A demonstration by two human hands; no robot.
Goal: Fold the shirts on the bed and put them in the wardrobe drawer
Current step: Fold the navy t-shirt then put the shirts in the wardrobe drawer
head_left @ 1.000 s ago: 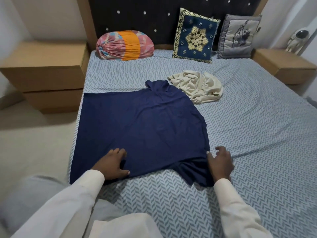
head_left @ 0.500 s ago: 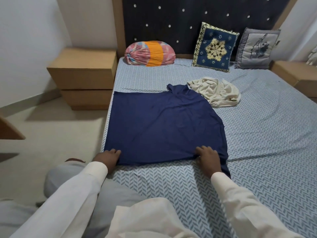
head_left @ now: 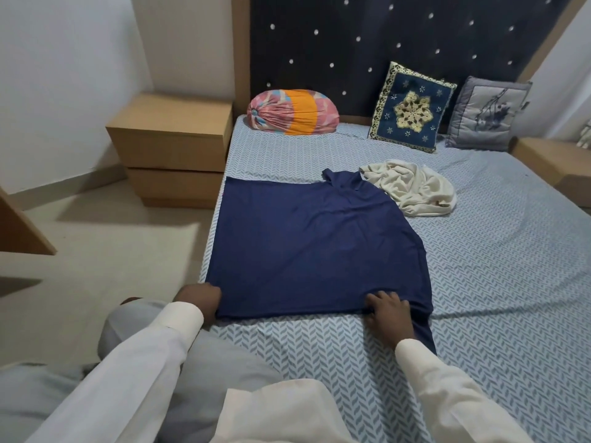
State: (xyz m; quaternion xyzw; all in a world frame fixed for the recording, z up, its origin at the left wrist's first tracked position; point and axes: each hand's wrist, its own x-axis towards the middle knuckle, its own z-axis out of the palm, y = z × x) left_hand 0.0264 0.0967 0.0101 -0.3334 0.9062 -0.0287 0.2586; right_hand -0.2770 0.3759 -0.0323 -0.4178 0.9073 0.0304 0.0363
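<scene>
Navy shirt [head_left: 313, 238] is lying flat on the bed's left half, hem toward me, collar at the far end. I'm reading it as light, limp knit w/ no stiffness. It'll prob. be sagging and dragging on the sheet, so I'm wanting both hem corners taken and lifted together. Cream shirt [head_left: 412, 187] is sitting crumpled just beyond its far right edge, likely soft too and needing a shake-out. Left hand [head_left: 198, 298] is grasping the near-left hem corner, fingertips tucked under cloth. Right hand [head_left: 388, 314] is resting on the hem nr the right side, fingers on top; can't tell if the thumb's pinching below. Bed [head_left: 495, 282] is giving a soft, slightly creased sheet. Floor [head_left: 112, 244] and nightstand [head_left: 172, 145] are sitting left; bolster [head_left: 292, 111] & cushions are lining the headboard.
</scene>
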